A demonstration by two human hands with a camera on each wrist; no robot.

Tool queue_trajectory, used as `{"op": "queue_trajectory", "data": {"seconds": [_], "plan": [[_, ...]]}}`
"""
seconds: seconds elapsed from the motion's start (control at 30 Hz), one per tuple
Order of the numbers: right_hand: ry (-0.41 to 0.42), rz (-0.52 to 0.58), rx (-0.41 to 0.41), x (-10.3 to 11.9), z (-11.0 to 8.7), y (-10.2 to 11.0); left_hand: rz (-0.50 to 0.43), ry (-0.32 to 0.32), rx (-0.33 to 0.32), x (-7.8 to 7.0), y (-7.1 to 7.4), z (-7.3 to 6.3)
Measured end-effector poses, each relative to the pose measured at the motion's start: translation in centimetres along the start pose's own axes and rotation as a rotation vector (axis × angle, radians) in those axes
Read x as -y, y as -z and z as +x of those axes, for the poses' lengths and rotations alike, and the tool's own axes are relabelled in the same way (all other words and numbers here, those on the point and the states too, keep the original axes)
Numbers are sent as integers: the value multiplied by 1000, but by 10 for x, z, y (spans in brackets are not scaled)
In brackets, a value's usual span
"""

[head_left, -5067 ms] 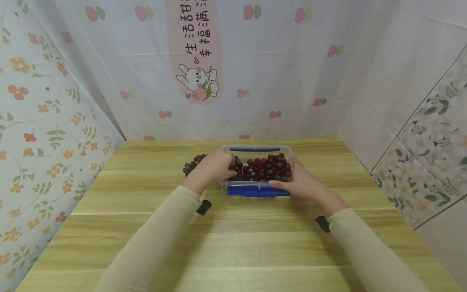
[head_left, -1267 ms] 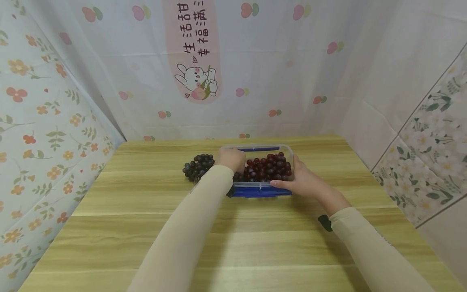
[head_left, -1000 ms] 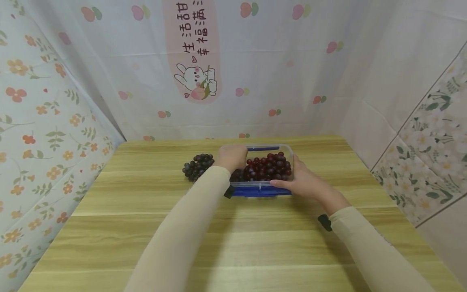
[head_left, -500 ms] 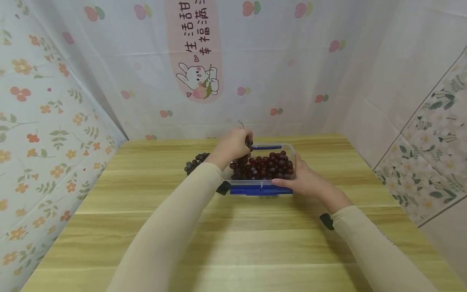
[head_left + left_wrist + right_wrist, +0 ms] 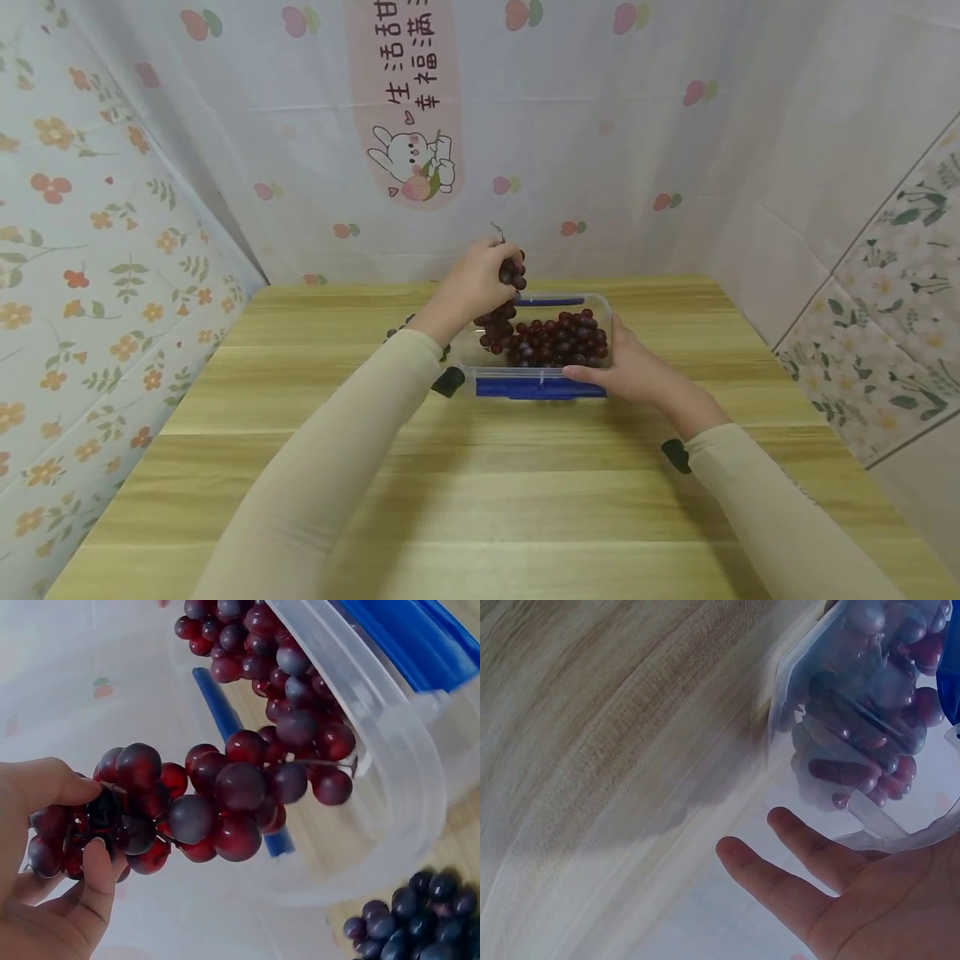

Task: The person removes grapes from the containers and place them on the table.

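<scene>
My left hand (image 5: 480,279) pinches the upper part of a bunch of red grapes (image 5: 240,784) between thumb and fingers. The bunch hangs over the left end of a clear plastic food container (image 5: 540,389) with blue latches, its lower grapes down inside the walls. More red grapes (image 5: 566,340) fill the container's middle and right. At the right end, my right hand (image 5: 637,371) holds the container, thumb over the front rim. In the right wrist view, two of its fingers (image 5: 776,885) stretch out beside the wall. A dark grape bunch (image 5: 420,922) lies outside the container, mostly behind my left wrist in the head view.
The container stands near the back of a wood-grain table (image 5: 517,500). Behind it hangs a printed white curtain (image 5: 600,167); patterned cloths flank both sides. A dark object (image 5: 448,382) sits at my left wrist, another dark object (image 5: 677,456) at the right.
My left hand reached down into the container, then rose with the bunch of red grapes, whose stem now points up. My right hand stays at the container's right end.
</scene>
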State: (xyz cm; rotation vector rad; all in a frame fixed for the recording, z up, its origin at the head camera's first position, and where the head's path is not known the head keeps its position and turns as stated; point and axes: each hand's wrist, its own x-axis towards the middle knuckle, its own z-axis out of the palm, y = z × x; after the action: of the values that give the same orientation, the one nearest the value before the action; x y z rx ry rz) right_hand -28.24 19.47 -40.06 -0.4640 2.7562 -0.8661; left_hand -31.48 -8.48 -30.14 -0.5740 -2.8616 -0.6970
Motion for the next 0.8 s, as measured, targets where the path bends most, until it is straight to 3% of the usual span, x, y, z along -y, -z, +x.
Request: {"op": "queue_trajectory", "data": {"seconds": [0.17,0.4,0.8], "plan": [[-30,-37,15,2,-1,0,-18,-34,-14,0,15,-6],[-65,-52,42,5,-2,1,-75,-53,-103,2,45,-17],[-58,-45,33,1,-2,0,-19,-50,-151,6,79,-31]]}}
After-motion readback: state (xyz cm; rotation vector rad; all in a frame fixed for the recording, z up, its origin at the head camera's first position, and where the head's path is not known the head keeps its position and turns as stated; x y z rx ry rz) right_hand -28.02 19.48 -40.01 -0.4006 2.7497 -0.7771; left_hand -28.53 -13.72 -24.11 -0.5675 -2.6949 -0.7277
